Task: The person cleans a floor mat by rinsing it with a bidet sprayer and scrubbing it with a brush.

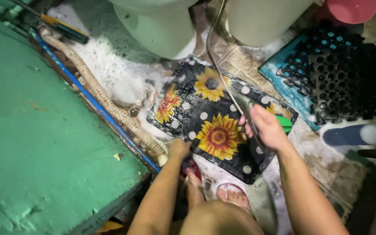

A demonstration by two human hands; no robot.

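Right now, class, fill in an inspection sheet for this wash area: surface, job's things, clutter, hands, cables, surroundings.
Surface: tiled floor, wet, with white foam along the left side.
Job's things: black sunflower mat flat on the floor; a spray nozzle on a thin metal hose over it.
Clutter: black perforated mats stacked at right on a blue one; pink bucket at top right.
Hands: left hand at the mat's near-left edge; right hand gripping the nozzle and something green.
Cables: blue pipe and a braided hose beside the wall.
Surroundings: green painted wall at left; white toilet base at top.
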